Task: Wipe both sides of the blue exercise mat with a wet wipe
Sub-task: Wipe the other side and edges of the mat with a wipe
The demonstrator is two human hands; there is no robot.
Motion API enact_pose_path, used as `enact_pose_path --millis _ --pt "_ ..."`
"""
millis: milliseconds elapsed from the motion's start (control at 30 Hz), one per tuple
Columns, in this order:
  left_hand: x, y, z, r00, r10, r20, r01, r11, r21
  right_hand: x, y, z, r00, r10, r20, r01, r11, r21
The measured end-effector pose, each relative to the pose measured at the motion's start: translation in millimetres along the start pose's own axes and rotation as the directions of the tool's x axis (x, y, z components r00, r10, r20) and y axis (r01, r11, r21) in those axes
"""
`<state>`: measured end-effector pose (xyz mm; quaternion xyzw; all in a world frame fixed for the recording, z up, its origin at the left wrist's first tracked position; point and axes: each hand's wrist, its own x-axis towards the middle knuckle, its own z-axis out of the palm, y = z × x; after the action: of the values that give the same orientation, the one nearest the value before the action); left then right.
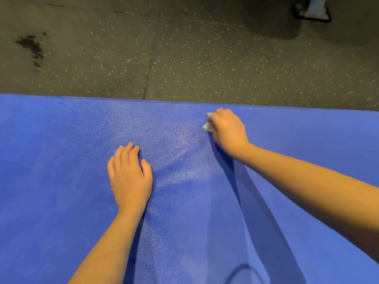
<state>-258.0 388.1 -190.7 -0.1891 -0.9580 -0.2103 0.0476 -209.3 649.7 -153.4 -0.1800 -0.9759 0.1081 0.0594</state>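
Right hand (pixel 227 130) grips wet wipe (pixel 207 126) on blue mat (pixel 61 160); left hand (pixel 130 175) flat

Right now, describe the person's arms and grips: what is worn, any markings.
The left grip and right grip are bare hands, with no gloves, rings or bands showing. The left forearm and right forearm are uncovered to the picture's edge, with no sleeve, watch, bracelet or marking in view.
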Motion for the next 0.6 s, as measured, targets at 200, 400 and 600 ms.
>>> enact_pose_path --millis 200,400,600 --pt "1.1 -0.2 2.0 1.0 0.008 -0.005 -0.008 1.0 0.022 -55.7 -21.4 0.0 0.916 -0.395 0.074 0.376 0.908 0.183" --pt "-4.9 5.5 -1.1 1.0 0.004 0.002 -0.004 0.991 0.131 -27.4 11.0 1.4 0.983 0.126 -0.134 -0.121 0.992 0.043" --pt "-36.3 1.8 -0.4 0.996 0.04 0.08 -0.05 0.99 0.135 -86.3 -32.1 2.9 0.895 -0.442 0.06 0.41 0.867 0.282"
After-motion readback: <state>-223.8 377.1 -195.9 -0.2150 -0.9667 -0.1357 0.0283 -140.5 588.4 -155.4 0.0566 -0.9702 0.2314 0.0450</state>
